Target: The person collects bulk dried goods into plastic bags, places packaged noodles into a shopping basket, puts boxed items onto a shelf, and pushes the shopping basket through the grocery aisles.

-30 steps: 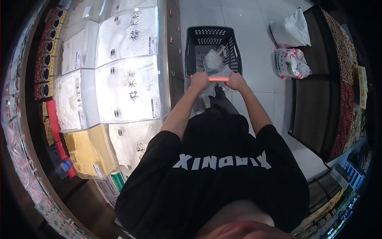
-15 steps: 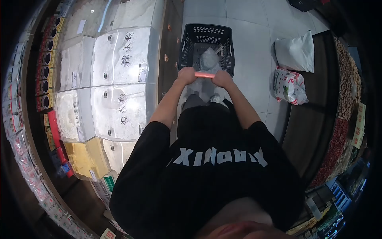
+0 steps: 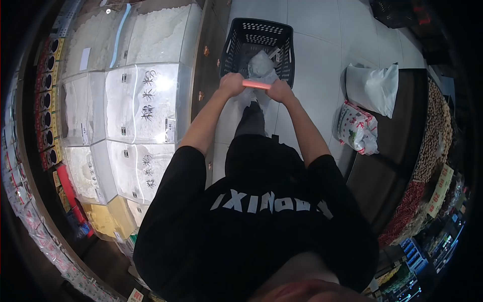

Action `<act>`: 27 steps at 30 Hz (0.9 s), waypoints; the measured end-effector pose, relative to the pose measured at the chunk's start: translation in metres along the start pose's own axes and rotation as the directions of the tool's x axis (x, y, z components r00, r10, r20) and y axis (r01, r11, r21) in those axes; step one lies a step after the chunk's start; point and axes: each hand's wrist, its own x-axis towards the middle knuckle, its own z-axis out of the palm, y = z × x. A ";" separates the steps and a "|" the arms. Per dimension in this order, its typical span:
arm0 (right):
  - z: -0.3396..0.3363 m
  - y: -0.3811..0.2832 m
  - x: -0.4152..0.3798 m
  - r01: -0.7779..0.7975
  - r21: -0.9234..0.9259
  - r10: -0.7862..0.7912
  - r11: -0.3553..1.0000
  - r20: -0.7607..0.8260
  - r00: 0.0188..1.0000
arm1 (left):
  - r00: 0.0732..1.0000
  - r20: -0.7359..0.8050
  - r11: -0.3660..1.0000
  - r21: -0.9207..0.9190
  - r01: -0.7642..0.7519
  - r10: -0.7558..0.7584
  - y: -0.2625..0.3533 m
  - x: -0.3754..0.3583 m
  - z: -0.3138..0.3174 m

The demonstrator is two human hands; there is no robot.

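Note:
My left hand (image 3: pixel 232 84) is wrapped around the left end of a pinkish-orange handle (image 3: pixel 257 84). At the right end of that handle, my right hand (image 3: pixel 279 91) is closed in the same way. Just beyond both hands is a black perforated shopping basket (image 3: pixel 257 24). A clear plastic bag with whitish contents (image 3: pixel 261 64) lies inside it, partly behind the handle. Whatever joins the handle to the basket is mostly hidden.
On the left stand clear-lidded bins of white powder (image 3: pixel 146 100) along a wooden edge. To the right, a white sack (image 3: pixel 375 90) and a printed bag (image 3: pixel 358 128) lean by a dark display with peanuts (image 3: pixel 436 131) and red dried goods (image 3: pixel 405 211). Another black basket (image 3: pixel 392 12) is far right.
The bins on the left and the bags on the right have slid down the view, as I move forward along the aisle. Both hands keep their hold, and a leg shows more clearly below the handle.

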 end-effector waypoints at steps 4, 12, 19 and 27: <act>-0.037 0.006 0.039 -0.005 0.000 0.005 1.000 -0.104 0.995 | 0.987 -0.135 0.996 -0.007 -0.090 0.088 -0.011 0.054 -0.007; -0.114 0.010 0.111 -0.009 -0.018 0.008 1.000 -0.057 0.998 | 0.976 -0.203 0.997 0.018 -0.073 0.075 -0.007 0.137 -0.043; -0.156 0.029 0.199 0.015 -0.071 -0.018 0.997 -0.045 0.999 | 0.991 -0.133 1.000 -0.026 0.016 -0.019 -0.001 0.203 -0.093; -0.246 0.024 0.301 0.124 -0.059 -0.126 0.991 -0.043 0.991 | 0.967 -0.162 0.980 -0.052 0.193 -0.199 -0.002 0.304 -0.160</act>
